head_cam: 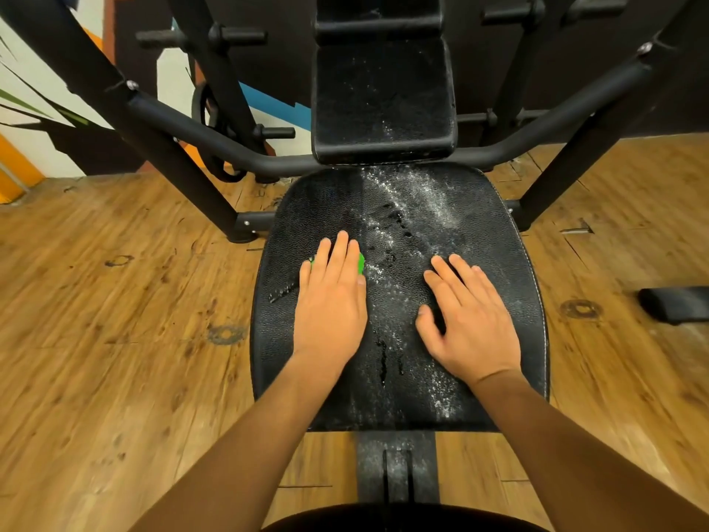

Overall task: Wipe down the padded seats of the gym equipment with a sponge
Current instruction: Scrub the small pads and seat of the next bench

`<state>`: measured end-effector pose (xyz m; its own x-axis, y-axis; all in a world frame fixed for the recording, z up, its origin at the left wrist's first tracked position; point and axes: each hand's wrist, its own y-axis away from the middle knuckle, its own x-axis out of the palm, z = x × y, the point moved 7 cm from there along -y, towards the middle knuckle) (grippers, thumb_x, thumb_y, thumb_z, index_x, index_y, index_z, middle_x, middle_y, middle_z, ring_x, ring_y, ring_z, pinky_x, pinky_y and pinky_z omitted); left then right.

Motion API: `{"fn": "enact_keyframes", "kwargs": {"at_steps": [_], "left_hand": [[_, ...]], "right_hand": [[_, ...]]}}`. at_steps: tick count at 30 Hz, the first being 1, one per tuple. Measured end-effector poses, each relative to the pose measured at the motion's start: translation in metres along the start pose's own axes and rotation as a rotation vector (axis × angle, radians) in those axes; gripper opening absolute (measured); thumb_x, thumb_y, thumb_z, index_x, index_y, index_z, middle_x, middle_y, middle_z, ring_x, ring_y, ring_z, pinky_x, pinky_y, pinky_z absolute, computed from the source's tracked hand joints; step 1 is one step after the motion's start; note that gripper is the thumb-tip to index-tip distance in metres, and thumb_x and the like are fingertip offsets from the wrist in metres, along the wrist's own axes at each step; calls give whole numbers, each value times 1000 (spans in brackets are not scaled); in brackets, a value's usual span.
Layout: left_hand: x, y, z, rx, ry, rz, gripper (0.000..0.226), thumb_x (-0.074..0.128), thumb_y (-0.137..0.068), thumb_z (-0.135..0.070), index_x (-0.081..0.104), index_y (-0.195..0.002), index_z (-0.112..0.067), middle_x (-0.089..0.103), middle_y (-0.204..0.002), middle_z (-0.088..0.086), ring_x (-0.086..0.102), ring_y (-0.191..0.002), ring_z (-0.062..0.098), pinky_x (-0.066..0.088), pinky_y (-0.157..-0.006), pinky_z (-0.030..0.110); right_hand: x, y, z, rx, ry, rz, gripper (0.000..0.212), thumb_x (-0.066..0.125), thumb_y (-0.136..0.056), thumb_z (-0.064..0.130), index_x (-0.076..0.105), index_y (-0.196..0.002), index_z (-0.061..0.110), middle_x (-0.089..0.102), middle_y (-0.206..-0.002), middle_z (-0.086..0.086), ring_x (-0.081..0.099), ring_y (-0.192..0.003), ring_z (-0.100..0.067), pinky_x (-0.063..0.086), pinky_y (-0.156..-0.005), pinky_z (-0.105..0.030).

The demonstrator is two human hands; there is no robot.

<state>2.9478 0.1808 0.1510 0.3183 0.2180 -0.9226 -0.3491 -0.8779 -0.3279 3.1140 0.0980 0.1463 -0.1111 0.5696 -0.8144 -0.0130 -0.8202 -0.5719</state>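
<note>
**Both palms down on the seat**

Beneath everything runs the scuffed brown wooden plank floor (pixel 115 301), and from it rise the slanting black steel posts and curved crossbar of the machine's frame (pixel 172 163). Straight ahead of me lies the wide black padded seat with its pebbled vinyl skin (pixel 479 232), streaked down the middle with pale speckled residue and a few dark wet beads. Just past its far edge stands the narrower black padded backrest (pixel 383 97), flecked with the same pale specks.

My right hand (pixel 470 324) rests flat on the right half of the seat, fingers straight and slightly spread, grasping nothing. My left hand (pixel 330 305) lies flat on the left half, fingers straight and close together, pressing down on the small bright green sponge (pixel 360 263). The sponge sits on the seat almost wholly hidden under my fingers (only green slivers peek out on either side of them), so I cannot tell its shape.
</note>
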Motion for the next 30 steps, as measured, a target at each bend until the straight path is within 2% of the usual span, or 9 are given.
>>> {"fn": "enact_keyframes", "kwargs": {"at_steps": [4, 9, 21, 27, 30], "left_hand": [[4, 36, 2, 7, -6, 25, 56, 30, -106, -29, 22, -160, -16, 13, -169, 0, 9, -156, 21, 13, -124, 46], [3, 33, 1, -2, -12, 22, 56, 31, -106, -28, 22, -160, -17, 13, -169, 0, 8, -156, 21, 10, -124, 44], [-3, -56, 0, -26, -7, -20, 54, 33, -107, -26, 25, -159, -13, 19, -168, 5, 15, -154, 26, 20, -123, 48], [0, -18, -1, -20, -5, -39, 55, 34, -105, -27, 28, -158, -13, 20, -167, 6, 16, -154, 27, 21, -123, 49], [4, 19, -4, -28, 1, -17, 56, 31, -106, -28, 25, -159, -14, 15, -169, 4, 12, -155, 24, 17, -124, 48]], "right_hand": [[-1, 0, 1, 0, 2, -2, 52, 48, -97, 36, 61, -137, 6, 54, -149, -12, 40, -146, -30, 25, -124, -47], [0, 0, 0, -1, -3, -23, 50, 49, -97, 34, 62, -135, 5, 54, -149, -12, 41, -145, -31, 28, -122, -48], [0, 0, 0, 5, -3, -18, 50, 50, -96, 34, 62, -136, 6, 53, -150, -11, 40, -146, -30, 24, -124, -45], [-1, 0, 0, 3, -2, -15, 50, 49, -96, 35, 62, -136, 6, 54, -150, -11, 39, -146, -29, 23, -125, -45], [-1, 0, 1, 0, 1, -20, 50, 50, -96, 34, 62, -136, 6, 54, -149, -11, 41, -146, -30, 26, -124, -47]]}}
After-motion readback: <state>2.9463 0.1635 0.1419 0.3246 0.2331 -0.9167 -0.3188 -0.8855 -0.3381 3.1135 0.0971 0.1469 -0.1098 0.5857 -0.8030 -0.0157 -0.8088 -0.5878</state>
